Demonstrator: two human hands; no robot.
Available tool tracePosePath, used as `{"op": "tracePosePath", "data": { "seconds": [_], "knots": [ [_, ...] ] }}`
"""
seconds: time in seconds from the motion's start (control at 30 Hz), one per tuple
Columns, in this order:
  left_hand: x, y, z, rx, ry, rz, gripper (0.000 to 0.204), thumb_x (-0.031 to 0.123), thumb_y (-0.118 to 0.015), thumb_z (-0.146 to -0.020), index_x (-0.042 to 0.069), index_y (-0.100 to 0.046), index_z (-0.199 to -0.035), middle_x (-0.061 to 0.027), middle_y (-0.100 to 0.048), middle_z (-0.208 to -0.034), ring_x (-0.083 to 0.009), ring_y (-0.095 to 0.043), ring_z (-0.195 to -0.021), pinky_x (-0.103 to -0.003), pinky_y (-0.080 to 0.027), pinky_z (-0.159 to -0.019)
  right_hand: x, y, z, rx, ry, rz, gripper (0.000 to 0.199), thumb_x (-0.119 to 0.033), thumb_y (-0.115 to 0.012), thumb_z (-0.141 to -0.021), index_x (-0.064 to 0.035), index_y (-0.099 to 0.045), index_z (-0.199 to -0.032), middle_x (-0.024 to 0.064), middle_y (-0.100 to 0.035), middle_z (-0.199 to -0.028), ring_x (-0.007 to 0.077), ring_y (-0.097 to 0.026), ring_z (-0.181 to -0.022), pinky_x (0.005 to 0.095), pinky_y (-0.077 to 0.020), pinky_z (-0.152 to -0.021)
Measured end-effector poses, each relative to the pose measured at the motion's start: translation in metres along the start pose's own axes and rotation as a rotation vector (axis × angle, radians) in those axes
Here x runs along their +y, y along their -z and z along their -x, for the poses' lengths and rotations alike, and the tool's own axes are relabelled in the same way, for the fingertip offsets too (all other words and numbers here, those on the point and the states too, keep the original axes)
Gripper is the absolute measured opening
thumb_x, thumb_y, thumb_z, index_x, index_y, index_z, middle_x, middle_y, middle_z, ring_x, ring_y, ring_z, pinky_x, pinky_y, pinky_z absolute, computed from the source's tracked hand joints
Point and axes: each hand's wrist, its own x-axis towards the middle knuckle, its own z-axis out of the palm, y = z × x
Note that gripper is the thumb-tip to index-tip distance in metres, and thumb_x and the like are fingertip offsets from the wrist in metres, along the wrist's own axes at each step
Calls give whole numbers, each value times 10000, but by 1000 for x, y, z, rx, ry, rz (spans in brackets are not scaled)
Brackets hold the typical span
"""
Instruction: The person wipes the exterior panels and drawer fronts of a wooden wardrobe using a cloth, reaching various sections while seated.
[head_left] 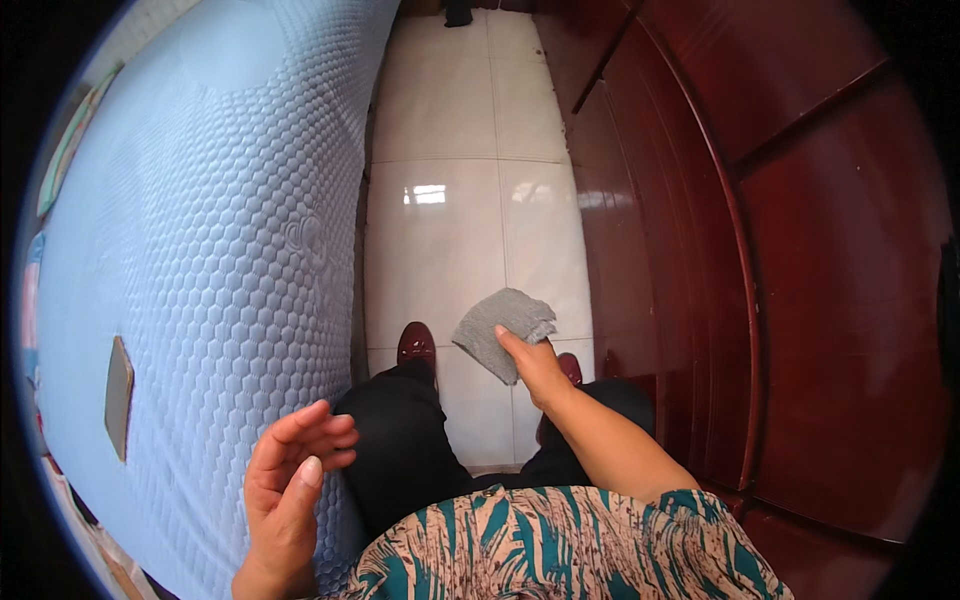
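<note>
Standing in a narrow aisle, looking down. The right hand (537, 368) is pinching a grey cloth (500, 330) at its lower edge, grip clenched on it with thumb on top; the cloth is hanging crumpled above the white tiled floor (455, 230), just in front of the knees. The left hand (290, 475) is hovering open, grip released, fingers loosely curled, holding nothing, just beside the edge of the mattress (200, 250).

Taking the cloth as landmark: to its left, the pale blue quilted mattress is filling that whole side, with a small brownish tag (118, 397) on its surface, well apart from the cloth. To its right, a dark red glossy wooden cabinet (780, 250) is walling in the aisle, near the cloth but not touching it. Below the cloth, two dark red shoes are showing, one (416, 343) just left of it and one (570, 368) partly hidden behind the right hand. Black trousers (405, 440) and a green-and-beige patterned shirt (560, 545) are filling the near edge. Mattress and cabinet are leaving only the strip of tile between them.
</note>
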Motion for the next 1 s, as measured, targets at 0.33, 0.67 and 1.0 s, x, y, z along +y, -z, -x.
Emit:
{"op": "tracePosePath", "data": {
  "seconds": [0.33,0.67,1.0],
  "knots": [
    [-3,18,-12,60,78,129,519,181,-564,-846,-11,-411,-1304,-148,-545,-1210,-225,-547,-1099,-350,-451,-922,-12,50,-85,229,154,688,364,-205,-640,-792,88,-607,-1005,245,-647,-953,349,-628,-921,374,-480,-800],
    [7,23,-19,70,4,288,522,188,-527,-857,4,-392,-1327,-135,-521,-1255,-230,-514,-1148,-359,-434,-944,-61,71,-87,383,374,365,370,-154,-645,-792,67,-581,-1081,176,-640,-1047,276,-607,-977,338,-454,-846],
    [-9,5,-21,-42,61,-92,402,72,-531,-878,19,-463,-1271,-113,-542,-1221,-201,-501,-1161,-349,-394,-983,-52,50,-50,163,164,-116,384,-122,-645,-808,34,-549,-1145,106,-612,-1075,208,-578,-969,314,-444,-864]
  ]
}}
